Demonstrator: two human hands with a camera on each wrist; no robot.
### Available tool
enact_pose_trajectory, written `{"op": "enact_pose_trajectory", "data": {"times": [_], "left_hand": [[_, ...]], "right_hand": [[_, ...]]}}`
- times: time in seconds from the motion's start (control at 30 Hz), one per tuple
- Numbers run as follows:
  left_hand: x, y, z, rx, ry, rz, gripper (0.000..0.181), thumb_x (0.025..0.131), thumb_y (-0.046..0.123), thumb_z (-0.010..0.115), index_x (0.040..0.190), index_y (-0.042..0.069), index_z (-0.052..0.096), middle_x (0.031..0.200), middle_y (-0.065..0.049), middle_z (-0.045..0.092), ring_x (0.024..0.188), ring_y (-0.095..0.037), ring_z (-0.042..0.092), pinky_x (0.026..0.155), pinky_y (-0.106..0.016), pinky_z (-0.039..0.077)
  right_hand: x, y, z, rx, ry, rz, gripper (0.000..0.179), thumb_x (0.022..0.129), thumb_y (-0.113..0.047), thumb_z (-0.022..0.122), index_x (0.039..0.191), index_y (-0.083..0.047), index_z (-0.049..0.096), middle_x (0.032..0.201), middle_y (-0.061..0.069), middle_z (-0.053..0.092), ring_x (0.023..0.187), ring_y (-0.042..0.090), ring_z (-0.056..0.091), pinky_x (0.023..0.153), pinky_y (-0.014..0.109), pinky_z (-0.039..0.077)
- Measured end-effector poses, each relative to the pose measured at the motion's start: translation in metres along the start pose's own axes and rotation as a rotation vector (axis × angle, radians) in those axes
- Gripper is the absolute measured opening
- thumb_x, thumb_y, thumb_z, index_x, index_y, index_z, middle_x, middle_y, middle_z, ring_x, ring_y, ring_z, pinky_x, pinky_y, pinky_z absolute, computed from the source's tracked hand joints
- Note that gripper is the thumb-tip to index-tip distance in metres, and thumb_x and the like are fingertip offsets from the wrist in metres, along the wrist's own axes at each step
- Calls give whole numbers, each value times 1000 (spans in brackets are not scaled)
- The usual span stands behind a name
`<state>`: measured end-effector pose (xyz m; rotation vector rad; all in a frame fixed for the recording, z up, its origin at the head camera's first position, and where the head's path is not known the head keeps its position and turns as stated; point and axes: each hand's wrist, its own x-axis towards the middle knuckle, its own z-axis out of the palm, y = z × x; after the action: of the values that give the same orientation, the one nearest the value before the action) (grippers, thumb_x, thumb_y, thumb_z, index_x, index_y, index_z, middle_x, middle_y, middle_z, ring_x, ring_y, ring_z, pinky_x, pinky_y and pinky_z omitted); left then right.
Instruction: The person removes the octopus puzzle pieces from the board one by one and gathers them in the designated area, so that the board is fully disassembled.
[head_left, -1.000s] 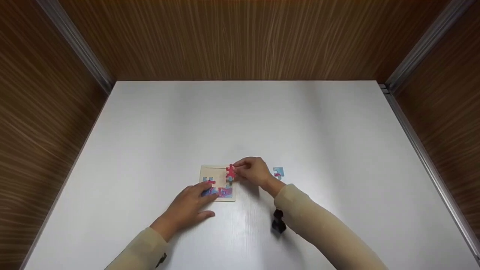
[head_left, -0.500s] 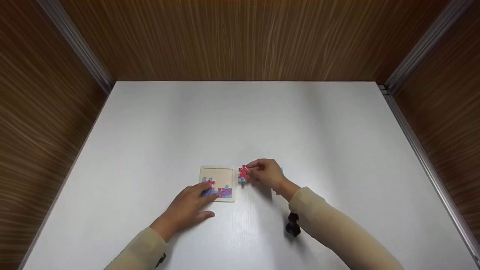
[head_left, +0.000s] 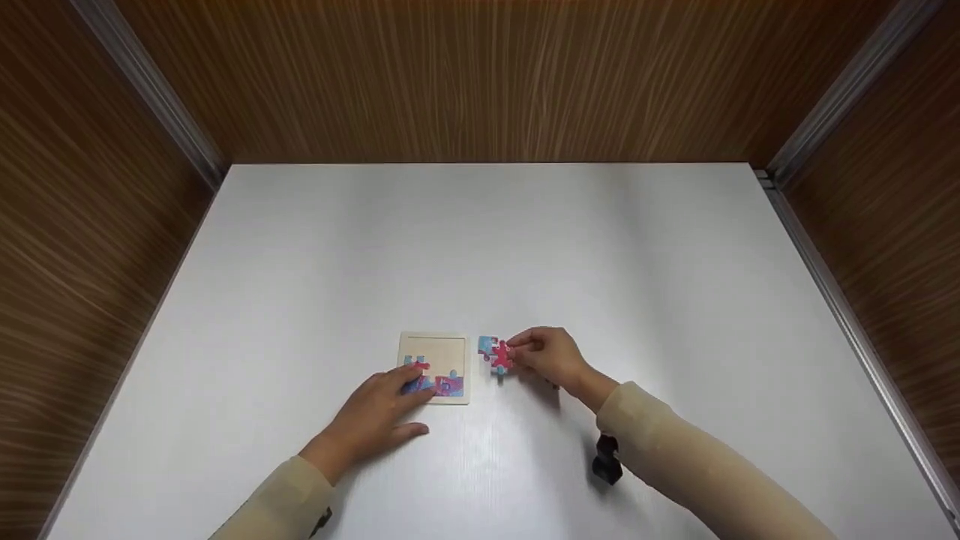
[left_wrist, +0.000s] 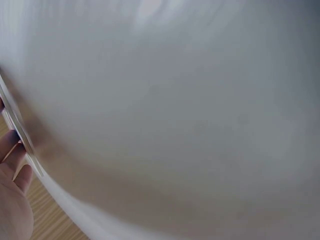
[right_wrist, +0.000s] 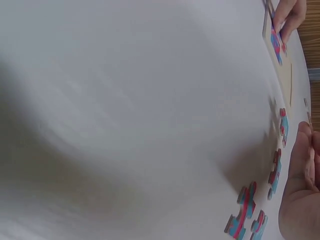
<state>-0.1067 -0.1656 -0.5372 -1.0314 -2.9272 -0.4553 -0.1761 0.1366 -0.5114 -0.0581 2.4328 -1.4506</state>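
Observation:
My right hand (head_left: 553,358) pinches a red puzzle piece (head_left: 502,355) between thumb and fingertips, just right of the wooden puzzle tray (head_left: 466,367). A blue puzzle piece (head_left: 486,344) lies beside it on the table side of the tray's right edge, partly overlapped by the red one. With fingers extended, my left hand (head_left: 375,412) rests on the tray's lower left, partly covering the pieces there. A purple piece (head_left: 449,386) sits in the tray's lower right corner. The tray's upper part shows bare wood.
In the right wrist view, several loose pieces lie on the white table near my right hand, among them a blue and pink piece (right_wrist: 244,207) and a red and blue one (right_wrist: 275,172). A black device (head_left: 606,460) hangs below my right sleeve. Wood-grain panels (head_left: 480,82) border the table.
My right hand has carried the red puzzle piece rightward, from over the tray to beside it. The blue puzzle piece by the tray has come into view. My left hand stays in place.

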Motion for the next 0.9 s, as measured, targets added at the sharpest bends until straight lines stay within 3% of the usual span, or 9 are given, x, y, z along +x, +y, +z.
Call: {"op": "enact_pose_trajectory", "data": {"times": [0.23, 0.47, 0.67, 0.9], "left_hand": [[0, 1, -1, -2, 5, 6, 53, 85, 47, 67, 130, 19, 61, 140, -12, 44, 127, -31, 42, 101, -45, 37], [1, 1, -1, -17, -19, -16, 54, 86, 48, 65, 131, 19, 60, 142, -12, 43, 129, -31, 41, 103, -45, 35], [0, 1, -2, -14, -22, -34, 54, 86, 48, 65, 131, 19, 60, 141, -10, 43, 129, -30, 40, 103, -45, 34], [0, 1, -1, -14, -34, -42, 55, 86, 50, 64, 132, 20, 59, 142, -10, 42, 130, -30, 39, 104, -45, 34]], "right_hand": [[-6, 9, -4, 24, -18, 22, 12, 84, -6, 72, 95, -2, 72, 82, 4, 70, 68, 10, 61, 56, 24, 51], [-10, 15, -9, 13, -27, 46, 12, 84, -4, 71, 95, 0, 71, 80, 4, 69, 67, 11, 62, 57, 24, 52], [-12, 16, -11, 93, -72, 72, 15, 84, 0, 69, 98, 6, 68, 83, 8, 69, 72, 17, 68, 64, 27, 55], [-12, 16, -12, -3, -51, 88, 9, 83, -3, 72, 91, 1, 69, 78, 4, 67, 69, 11, 63, 61, 22, 52]]}}
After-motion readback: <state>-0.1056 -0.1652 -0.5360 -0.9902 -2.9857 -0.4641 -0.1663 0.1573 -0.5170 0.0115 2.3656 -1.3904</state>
